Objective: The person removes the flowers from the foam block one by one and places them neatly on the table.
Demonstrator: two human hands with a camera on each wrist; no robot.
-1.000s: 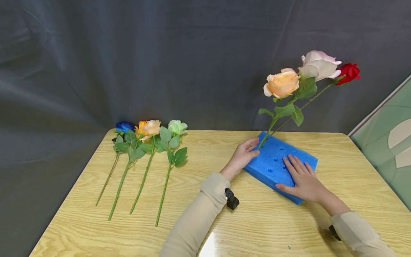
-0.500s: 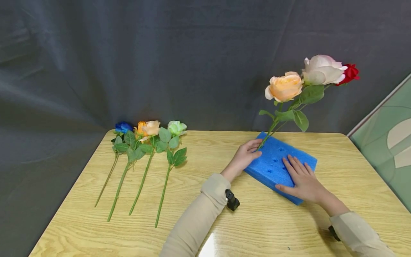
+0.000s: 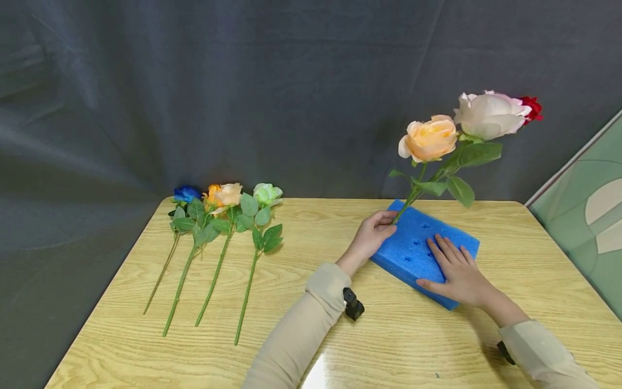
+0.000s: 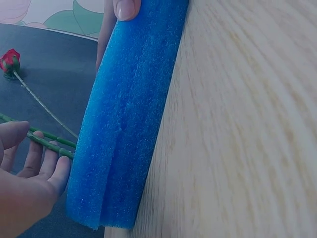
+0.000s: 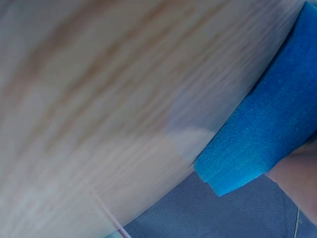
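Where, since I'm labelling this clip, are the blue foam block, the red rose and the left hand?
Blue foam block (image 3: pixel 414 259): head view, bare part of its top face.
Red rose (image 3: pixel 533 109): head view, the petals of its partly hidden bloom.
Left hand (image 3: pixel 366 238): head view, back of the hand.

Head view: red rose (image 3: pixel 533 109) mostly hidden behind white rose (image 3: pixel 491 116); orange rose (image 3: pixel 212 196) partly covered by peach rose (image 3: pixel 229 194) lying beside it; dark speck (image 3: pixel 437 375) on table (image 3: pixel 389 346) too small to identify. Left wrist view: lower ends of flower stems (image 4: pixel 65 152) in left hand (image 4: pixel 29 188) hidden behind foam block (image 4: pixel 124 124); hand cut off at left edge. Right wrist view: table grain blurred; right hand (image 5: pixel 298 181) mostly cut off by right edge.
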